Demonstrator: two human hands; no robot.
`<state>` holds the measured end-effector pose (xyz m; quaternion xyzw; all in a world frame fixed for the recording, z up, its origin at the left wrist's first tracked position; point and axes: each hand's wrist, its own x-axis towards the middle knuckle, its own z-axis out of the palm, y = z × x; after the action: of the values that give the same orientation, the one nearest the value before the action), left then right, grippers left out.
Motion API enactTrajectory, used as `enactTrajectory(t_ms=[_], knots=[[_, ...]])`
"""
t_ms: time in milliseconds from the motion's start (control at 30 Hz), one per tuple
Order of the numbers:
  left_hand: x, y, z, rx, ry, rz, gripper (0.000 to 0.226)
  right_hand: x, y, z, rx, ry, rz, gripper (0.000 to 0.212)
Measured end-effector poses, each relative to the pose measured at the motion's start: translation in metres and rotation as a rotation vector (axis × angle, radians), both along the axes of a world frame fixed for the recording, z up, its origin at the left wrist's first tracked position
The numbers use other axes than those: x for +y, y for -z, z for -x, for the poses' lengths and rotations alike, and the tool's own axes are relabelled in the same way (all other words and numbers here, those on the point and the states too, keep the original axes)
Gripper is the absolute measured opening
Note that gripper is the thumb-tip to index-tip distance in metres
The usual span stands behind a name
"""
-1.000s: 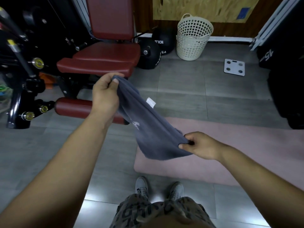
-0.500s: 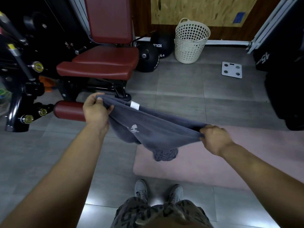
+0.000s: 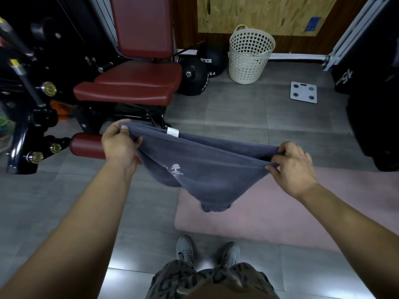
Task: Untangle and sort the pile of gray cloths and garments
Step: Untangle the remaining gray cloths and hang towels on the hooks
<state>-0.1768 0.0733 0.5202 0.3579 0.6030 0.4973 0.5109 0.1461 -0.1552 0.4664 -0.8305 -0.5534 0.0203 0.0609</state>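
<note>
One basket (image 3: 248, 67) stands well beyond the cloth (image 3: 205, 169)

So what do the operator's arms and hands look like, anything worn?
Left forearm and right forearm are bare, with no sleeves in view. Left hand and right hand: no gloves, watch, bands or rings visible.

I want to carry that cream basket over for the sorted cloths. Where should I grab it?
Take the loop handle that stands above the back-left rim of the laundry basket, reaching down from above. The basket stands upright with its mouth open, and the loop arches clear of the rim, which should leave room for fingers.
</note>
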Motion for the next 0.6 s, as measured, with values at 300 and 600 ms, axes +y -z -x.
enactTrajectory(t_ms=[300,600], knots=[[0.000,0.006,0.000,-0.033,-0.033,0.010,0.019,0.005,-0.002,0.001,-0.070,0.046,-0.072,0.016],[0.006,0.000,-0.001,-0.026,-0.009,-0.033,0.028,0.015,-0.013,-0.001,-0.207,-0.049,0.352,0.036]])
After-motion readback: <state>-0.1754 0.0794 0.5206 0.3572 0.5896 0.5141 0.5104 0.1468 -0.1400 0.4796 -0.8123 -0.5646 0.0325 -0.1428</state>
